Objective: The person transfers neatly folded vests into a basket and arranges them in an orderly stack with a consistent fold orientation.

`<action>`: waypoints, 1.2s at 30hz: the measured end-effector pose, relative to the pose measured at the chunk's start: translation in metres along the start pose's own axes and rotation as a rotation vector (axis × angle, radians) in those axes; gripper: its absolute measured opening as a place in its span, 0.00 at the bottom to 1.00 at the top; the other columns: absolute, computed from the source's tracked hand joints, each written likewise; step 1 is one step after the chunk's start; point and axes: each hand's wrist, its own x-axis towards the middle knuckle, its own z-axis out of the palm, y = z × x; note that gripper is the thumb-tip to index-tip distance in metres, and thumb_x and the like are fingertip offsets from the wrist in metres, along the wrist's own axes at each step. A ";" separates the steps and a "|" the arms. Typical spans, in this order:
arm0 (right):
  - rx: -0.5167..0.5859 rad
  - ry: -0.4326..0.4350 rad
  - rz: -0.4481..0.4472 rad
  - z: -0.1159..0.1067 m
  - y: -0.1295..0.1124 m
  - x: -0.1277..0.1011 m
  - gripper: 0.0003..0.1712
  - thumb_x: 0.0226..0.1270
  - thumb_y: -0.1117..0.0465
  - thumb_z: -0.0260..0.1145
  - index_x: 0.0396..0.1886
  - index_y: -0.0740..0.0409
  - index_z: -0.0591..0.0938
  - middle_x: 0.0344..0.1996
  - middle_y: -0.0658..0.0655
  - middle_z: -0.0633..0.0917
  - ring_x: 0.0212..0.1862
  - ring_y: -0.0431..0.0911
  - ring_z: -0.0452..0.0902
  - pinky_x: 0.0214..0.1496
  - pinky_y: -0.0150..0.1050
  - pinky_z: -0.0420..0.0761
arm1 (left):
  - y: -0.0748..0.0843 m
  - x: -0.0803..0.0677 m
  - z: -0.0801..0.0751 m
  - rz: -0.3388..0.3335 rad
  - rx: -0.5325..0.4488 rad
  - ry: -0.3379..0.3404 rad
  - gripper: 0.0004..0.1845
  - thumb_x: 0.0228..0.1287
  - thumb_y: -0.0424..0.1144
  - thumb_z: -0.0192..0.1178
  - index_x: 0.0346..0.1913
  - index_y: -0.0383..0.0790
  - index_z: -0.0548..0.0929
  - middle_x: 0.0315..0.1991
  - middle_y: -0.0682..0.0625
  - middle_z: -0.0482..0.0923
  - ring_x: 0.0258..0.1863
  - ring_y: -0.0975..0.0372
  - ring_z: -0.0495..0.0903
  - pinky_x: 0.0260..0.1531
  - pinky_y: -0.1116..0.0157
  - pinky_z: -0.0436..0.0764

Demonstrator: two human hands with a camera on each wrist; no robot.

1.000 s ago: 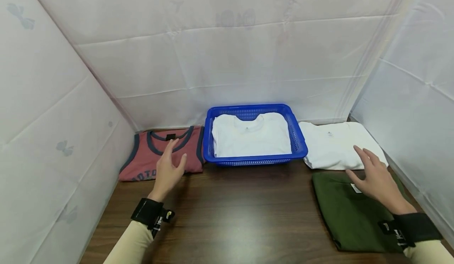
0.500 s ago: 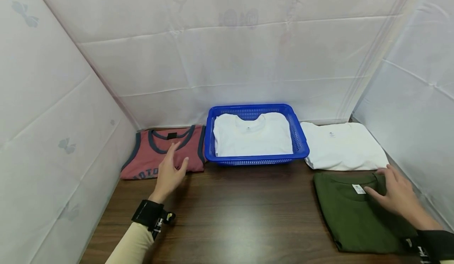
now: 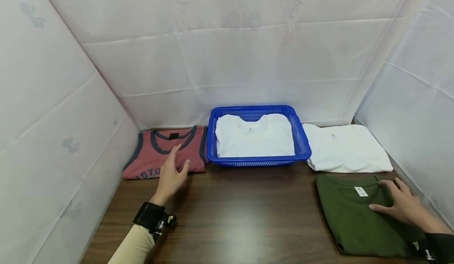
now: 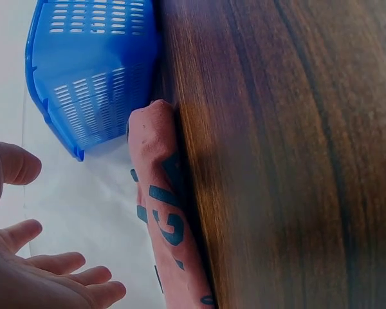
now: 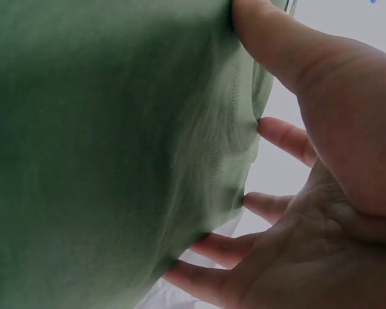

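Observation:
My right hand point(image 3: 404, 201) is at the upper right part of a folded dark green T-shirt point(image 3: 354, 224) with a white neck label. In the right wrist view its thumb and spread fingertips touch the green cloth, which wrinkles lightly beside the neck ribbing. My left hand point(image 3: 172, 179) holds nothing; thumb and fingers are apart, in front of a folded red shirt point(image 3: 164, 161) with dark blue trim and dark lettering. The left wrist view shows this hand point(image 4: 45, 257) beside the red shirt's folded edge point(image 4: 164, 193).
A blue perforated basket point(image 3: 262, 161) stands at the back middle with a folded white T-shirt point(image 3: 255, 140) inside. To its right lies another folded white T-shirt point(image 3: 349, 149), just behind the green one. White cloth walls point(image 3: 227, 63) enclose the brown wooden table point(image 3: 241, 209) at the back and both sides.
My right hand has moved right and towards me, from above the green T-shirt's top edge down onto it. The left hand has stayed nearly still, and the view has shifted slightly.

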 end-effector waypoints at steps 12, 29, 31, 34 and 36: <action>-0.021 0.018 0.015 0.004 -0.005 0.000 0.54 0.62 0.42 0.76 0.67 0.76 0.58 0.66 0.91 0.47 0.68 0.86 0.38 0.51 0.82 0.51 | -0.002 -0.002 -0.002 0.019 0.020 0.009 0.33 0.74 0.35 0.61 0.78 0.38 0.64 0.32 0.38 0.71 0.10 0.68 0.55 0.19 0.64 0.63; -0.017 -0.002 0.014 0.010 -0.029 0.004 0.55 0.66 0.40 0.72 0.68 0.79 0.57 0.64 0.92 0.50 0.61 0.85 0.51 0.51 0.78 0.55 | -0.002 -0.008 0.000 0.037 0.009 0.005 0.34 0.73 0.34 0.61 0.78 0.36 0.63 0.37 0.35 0.76 0.12 0.61 0.57 0.27 0.60 0.68; -0.018 -0.015 0.016 0.012 -0.032 0.005 0.55 0.67 0.40 0.71 0.67 0.80 0.57 0.64 0.93 0.49 0.60 0.86 0.51 0.51 0.78 0.55 | -0.002 -0.008 0.000 0.036 0.017 0.002 0.34 0.73 0.34 0.61 0.78 0.37 0.63 0.27 0.40 0.69 0.11 0.68 0.53 0.20 0.64 0.62; -0.022 -0.020 0.020 0.014 -0.037 0.005 0.55 0.66 0.39 0.71 0.67 0.80 0.58 0.64 0.93 0.50 0.58 0.87 0.54 0.51 0.78 0.57 | -0.002 -0.009 0.000 0.045 0.019 0.004 0.34 0.73 0.33 0.62 0.78 0.37 0.63 0.21 0.44 0.65 0.11 0.70 0.53 0.17 0.67 0.61; -0.022 -0.018 0.015 0.015 -0.041 0.006 0.55 0.66 0.38 0.72 0.67 0.80 0.59 0.64 0.93 0.50 0.57 0.87 0.55 0.51 0.79 0.57 | -0.001 -0.010 0.000 0.049 0.017 0.003 0.34 0.73 0.33 0.62 0.78 0.37 0.63 0.19 0.46 0.64 0.11 0.69 0.54 0.17 0.67 0.61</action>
